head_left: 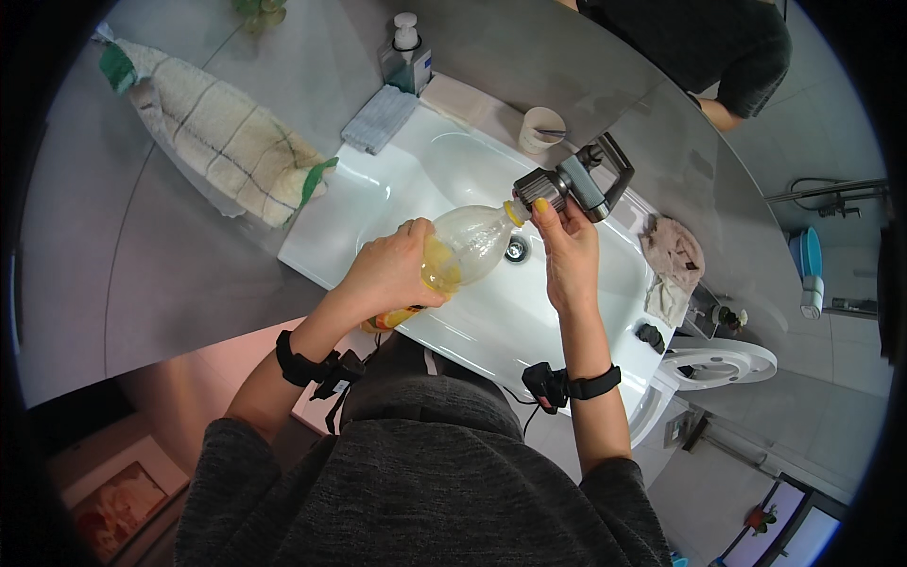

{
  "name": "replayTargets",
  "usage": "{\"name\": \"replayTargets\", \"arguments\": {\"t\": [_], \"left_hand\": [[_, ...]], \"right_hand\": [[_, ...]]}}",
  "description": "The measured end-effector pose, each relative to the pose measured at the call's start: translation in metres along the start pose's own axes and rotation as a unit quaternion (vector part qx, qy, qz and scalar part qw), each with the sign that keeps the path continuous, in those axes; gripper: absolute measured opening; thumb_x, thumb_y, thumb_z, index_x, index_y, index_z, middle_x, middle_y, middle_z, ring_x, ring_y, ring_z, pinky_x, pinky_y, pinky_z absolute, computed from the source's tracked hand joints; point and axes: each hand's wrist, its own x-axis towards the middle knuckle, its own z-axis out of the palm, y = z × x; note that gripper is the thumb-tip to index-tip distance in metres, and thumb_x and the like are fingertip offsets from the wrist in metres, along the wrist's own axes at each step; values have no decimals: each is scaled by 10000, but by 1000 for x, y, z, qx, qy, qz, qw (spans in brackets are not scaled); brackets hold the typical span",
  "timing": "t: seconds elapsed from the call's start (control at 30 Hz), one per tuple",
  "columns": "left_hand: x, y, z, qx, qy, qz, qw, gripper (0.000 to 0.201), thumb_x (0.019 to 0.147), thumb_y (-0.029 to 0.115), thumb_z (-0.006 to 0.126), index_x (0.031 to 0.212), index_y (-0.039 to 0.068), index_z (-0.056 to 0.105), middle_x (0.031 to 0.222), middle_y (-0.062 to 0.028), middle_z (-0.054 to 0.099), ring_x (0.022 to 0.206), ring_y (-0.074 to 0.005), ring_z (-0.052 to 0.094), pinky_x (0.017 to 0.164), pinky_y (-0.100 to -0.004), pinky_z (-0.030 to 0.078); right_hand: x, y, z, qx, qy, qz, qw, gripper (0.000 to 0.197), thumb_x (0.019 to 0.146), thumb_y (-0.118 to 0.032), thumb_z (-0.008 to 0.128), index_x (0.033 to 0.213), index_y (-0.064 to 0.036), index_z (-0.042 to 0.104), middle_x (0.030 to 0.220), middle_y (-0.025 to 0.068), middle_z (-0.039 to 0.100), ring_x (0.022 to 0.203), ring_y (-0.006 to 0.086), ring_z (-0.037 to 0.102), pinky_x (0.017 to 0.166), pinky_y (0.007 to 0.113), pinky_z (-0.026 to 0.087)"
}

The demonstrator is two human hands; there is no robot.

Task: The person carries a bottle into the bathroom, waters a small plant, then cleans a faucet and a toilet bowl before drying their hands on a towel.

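A clear plastic bottle (480,242) lies tilted over the sink, its yellow-ringed neck up against the outlet of the dark grey faucet (543,185). My left hand (395,269) is wrapped round the bottle's body. Yellow shows through the plastic beside my fingers, and an orange-and-yellow label (385,319) peeks out below the hand. My right hand (573,253) grips the ribbed end of the faucet, thumb in front and fingers behind. Whether water runs into the bottle cannot be made out. Beneath the neck is the drain (516,249) of the white sink (378,194).
Behind the sink stand a pump bottle (406,47), a folded grey cloth (380,119) and a white cup (541,129). A checked towel (222,132) lies left. Pinkish cloth (673,250) and a dark small object (650,336) sit right, near the toilet (718,365).
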Motion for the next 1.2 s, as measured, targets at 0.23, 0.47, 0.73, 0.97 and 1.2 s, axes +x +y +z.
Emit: {"name": "replayTargets", "arguments": {"t": [0.23,0.47,0.73,0.97,1.2], "left_hand": [[1,-1,2,-5,-2,0,1000,787,576,368,792,1152,-13,413,1064,-208,588,943,-352,616,817,-402,499],[5,-4,9,-13,5,4,1000,783,574,361,796,1144,-14,414,1053,-200,589,938,-351,617,814,-403,499],[7,-6,13,-13,15,12,1000,808,571,362,799,1164,-24,410,1037,-226,585,920,-376,614,808,-404,499],[7,-7,14,-19,16,14,1000,818,570,358,800,1176,-26,407,1042,-224,585,937,-366,613,819,-399,497],[9,-6,14,-17,10,13,1000,832,573,360,800,1189,-30,401,1069,-229,579,942,-365,614,825,-398,496]], "right_hand": [[2,4,-1,7,-15,-3,1000,412,853,-187,694,1170,35,553,1044,60,617,944,108,547,880,260,420],[1,4,-1,-5,-5,0,1000,429,848,-163,697,1184,48,536,1049,74,617,949,111,549,881,260,426],[0,3,-1,-19,1,-17,1000,425,845,-150,698,1180,54,535,1045,79,619,951,114,554,877,257,428],[0,3,-1,-32,-2,-13,999,418,840,-149,701,1177,43,545,1058,81,623,958,119,564,885,266,432],[0,6,-4,-27,2,-3,1000,406,868,-146,664,1197,47,522,1070,79,626,955,113,574,903,257,436]]}}
